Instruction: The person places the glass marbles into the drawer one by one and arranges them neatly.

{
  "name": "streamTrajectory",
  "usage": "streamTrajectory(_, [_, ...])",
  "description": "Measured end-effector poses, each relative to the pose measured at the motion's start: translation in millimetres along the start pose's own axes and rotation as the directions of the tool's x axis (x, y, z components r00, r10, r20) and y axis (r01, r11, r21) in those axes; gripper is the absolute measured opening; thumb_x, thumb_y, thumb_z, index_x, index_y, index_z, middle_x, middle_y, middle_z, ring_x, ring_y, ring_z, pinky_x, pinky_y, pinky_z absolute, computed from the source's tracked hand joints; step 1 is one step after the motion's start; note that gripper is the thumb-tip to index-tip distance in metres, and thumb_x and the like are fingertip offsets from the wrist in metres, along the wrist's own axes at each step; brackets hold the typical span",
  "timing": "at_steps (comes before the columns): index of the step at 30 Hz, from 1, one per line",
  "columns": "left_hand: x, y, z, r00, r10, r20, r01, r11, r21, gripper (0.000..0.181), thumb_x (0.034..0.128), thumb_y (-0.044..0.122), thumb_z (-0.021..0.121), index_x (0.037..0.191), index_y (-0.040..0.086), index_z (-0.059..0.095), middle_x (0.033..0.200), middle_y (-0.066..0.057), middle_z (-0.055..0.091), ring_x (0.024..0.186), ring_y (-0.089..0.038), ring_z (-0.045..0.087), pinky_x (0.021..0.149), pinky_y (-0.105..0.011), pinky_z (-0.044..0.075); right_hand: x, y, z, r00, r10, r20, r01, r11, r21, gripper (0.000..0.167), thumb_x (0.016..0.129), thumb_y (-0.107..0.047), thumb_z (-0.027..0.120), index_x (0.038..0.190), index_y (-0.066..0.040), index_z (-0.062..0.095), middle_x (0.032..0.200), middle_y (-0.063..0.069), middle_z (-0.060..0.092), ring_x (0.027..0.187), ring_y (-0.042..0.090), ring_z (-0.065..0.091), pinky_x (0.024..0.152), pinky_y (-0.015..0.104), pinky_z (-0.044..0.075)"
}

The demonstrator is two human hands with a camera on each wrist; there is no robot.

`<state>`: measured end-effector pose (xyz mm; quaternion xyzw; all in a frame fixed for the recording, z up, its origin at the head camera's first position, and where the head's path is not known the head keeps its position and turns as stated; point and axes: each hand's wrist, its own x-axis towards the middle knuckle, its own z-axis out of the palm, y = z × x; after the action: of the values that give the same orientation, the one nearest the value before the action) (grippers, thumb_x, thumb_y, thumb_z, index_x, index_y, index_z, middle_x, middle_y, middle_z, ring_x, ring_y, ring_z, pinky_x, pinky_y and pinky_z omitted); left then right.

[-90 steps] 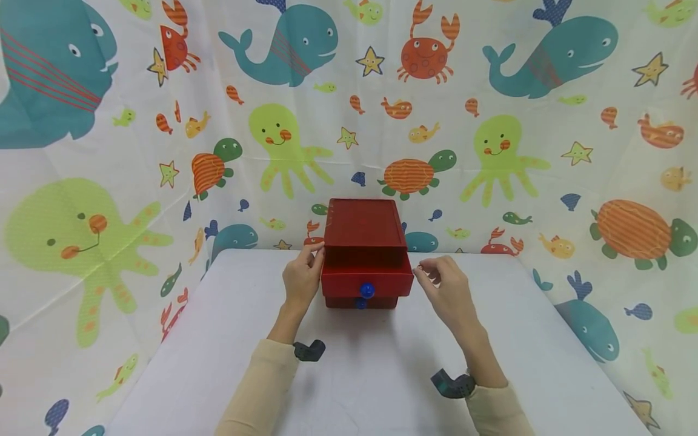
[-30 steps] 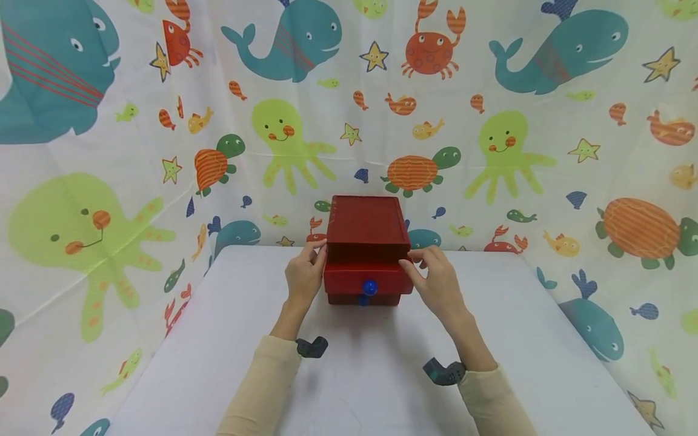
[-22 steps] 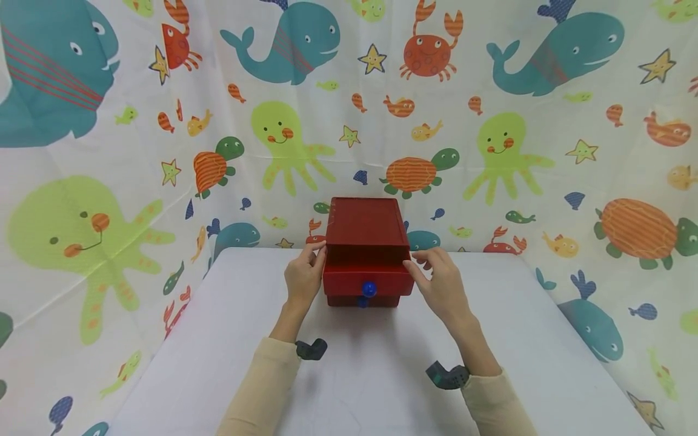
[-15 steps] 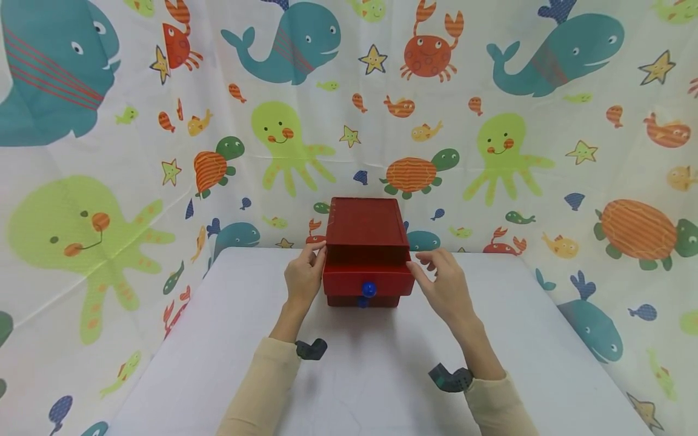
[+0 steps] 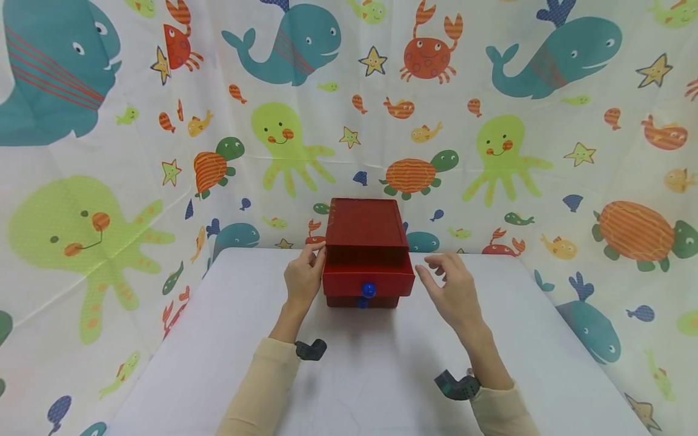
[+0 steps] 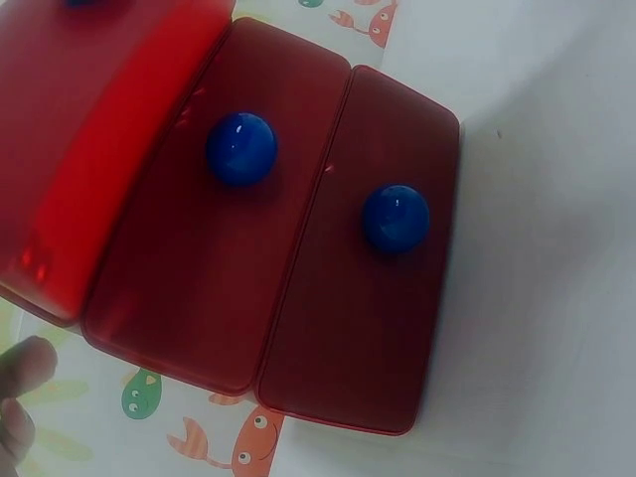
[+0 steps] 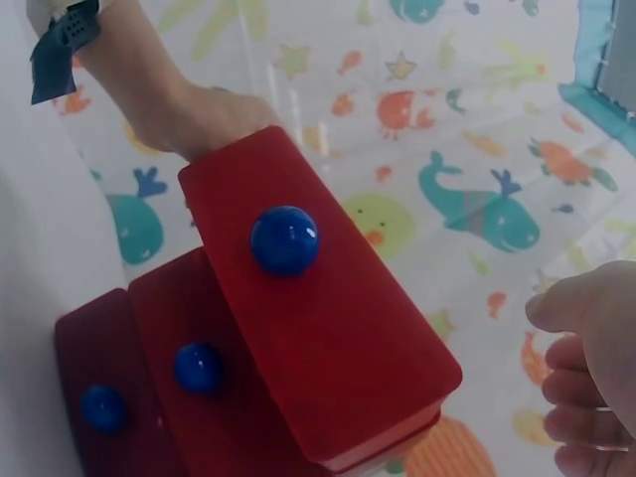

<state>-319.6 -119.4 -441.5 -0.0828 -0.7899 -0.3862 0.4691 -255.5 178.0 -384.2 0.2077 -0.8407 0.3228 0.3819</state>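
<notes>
A red chest of drawers (image 5: 364, 221) with round blue knobs stands at the back of the table. Its top drawer (image 5: 343, 283) is pulled out; the middle drawer (image 6: 184, 278) and bottom drawer (image 6: 348, 328) are closed in the left wrist view. My left hand (image 5: 303, 280) rests its fingers against the chest's left side, not curled round anything. Just right of the pulled-out drawer, my right hand (image 5: 451, 292) hovers with bent, parted fingers and nothing between them. The right wrist view shows a gap between this hand and the drawer. The drawer's inside is hidden in shadow.
The white table (image 5: 240, 357) reaches to a curtain (image 5: 327, 151) printed with sea animals, close behind the chest. Dark devices are strapped to both wrists, the left wrist device (image 5: 311, 350) and the right wrist device (image 5: 457, 386).
My right hand came in to the drawer's right edge, then drew back to the right, away from it. The left hand and the pulled-out drawer keep their places.
</notes>
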Motion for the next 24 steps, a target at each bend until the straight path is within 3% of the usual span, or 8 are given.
streamTrajectory(6, [-0.7,-1.0,0.5,0.999,-0.023,0.028,0.023,1.000,0.009,0.017,0.0969,0.018,0.066,0.110,0.011,0.074,0.053,-0.004,0.049,0.046,-0.002,0.029,0.042,-0.023,0.024,-5.1,3.8,-3.5,1.000,0.031,-0.002,-0.031,0.999,-0.005,0.024,0.087,-0.016,0.078,0.107,-0.005,0.071,0.099,0.009,0.069,0.080,0.020,0.062,0.068,0.033,0.059])
streamTrajectory(14, [-1.2,0.0,0.7,0.999,-0.034,0.041,0.033,0.999,0.009,0.017,0.0974,0.019,0.065,0.111,0.011,0.074,0.053,-0.004,0.049,0.046,-0.003,0.029,0.042,-0.023,0.026,-12.3,8.8,-8.0,0.999,0.043,-0.021,-0.044,0.999,-0.023,0.022,0.087,-0.016,0.078,0.106,-0.006,0.071,0.098,0.007,0.068,0.081,0.014,0.060,0.070,0.021,0.054])
streamTrajectory(24, [-0.1,-1.0,1.0,1.000,-0.024,0.017,0.023,1.000,0.011,0.015,0.0967,0.017,0.066,0.108,0.011,0.074,0.052,-0.003,0.048,0.045,-0.002,0.029,0.041,-0.024,0.023,-22.9,13.6,-10.6,0.998,0.065,-0.015,-0.065,0.996,-0.054,0.023,0.086,-0.016,0.078,0.105,-0.006,0.070,0.097,0.007,0.067,0.080,0.012,0.059,0.069,0.027,0.057])
